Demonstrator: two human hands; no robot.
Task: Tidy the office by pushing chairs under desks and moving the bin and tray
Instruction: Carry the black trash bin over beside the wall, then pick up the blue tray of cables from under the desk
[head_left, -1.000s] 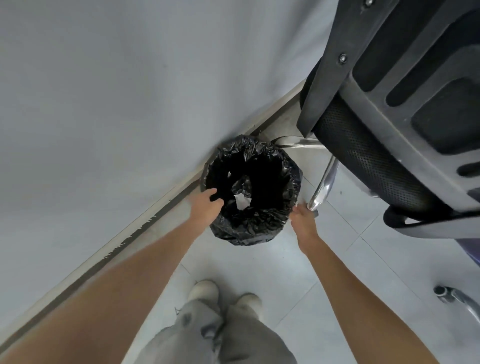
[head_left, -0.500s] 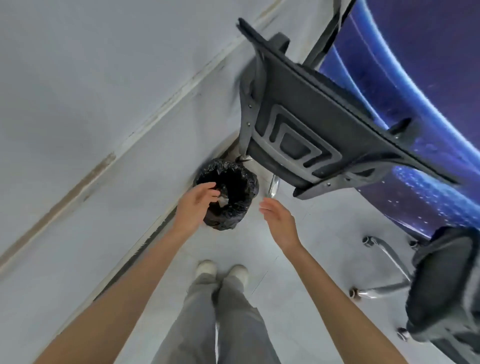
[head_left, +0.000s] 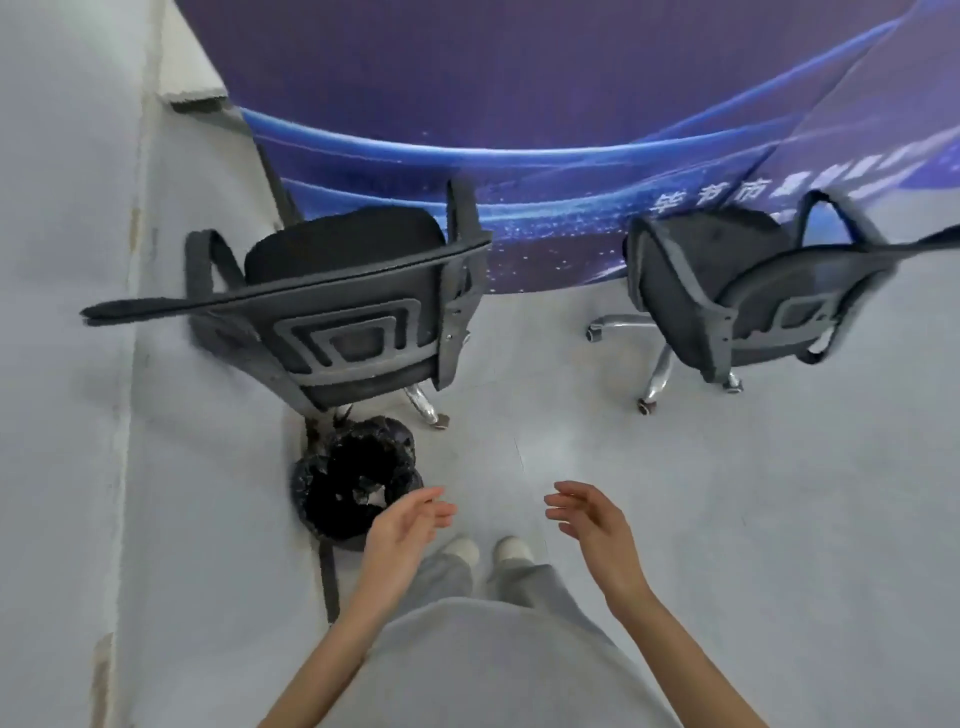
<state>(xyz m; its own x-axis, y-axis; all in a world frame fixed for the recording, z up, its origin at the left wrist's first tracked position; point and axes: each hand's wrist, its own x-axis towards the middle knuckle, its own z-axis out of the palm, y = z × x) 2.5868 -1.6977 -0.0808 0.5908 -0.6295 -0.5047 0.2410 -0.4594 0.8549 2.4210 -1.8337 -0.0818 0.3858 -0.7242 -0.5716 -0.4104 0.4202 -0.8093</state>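
Head view: both hands empty, fingers loosely spread, left hand just beside the bin, right hand apart from it. Bin on the floor against the wall, ahead-left of the hands, behind the near chair. Probably light and stiff under a thin, slippery black liner; best gripped at opposite rim edges, through the liner. 2 chairs ahead, second chair ahead-right.
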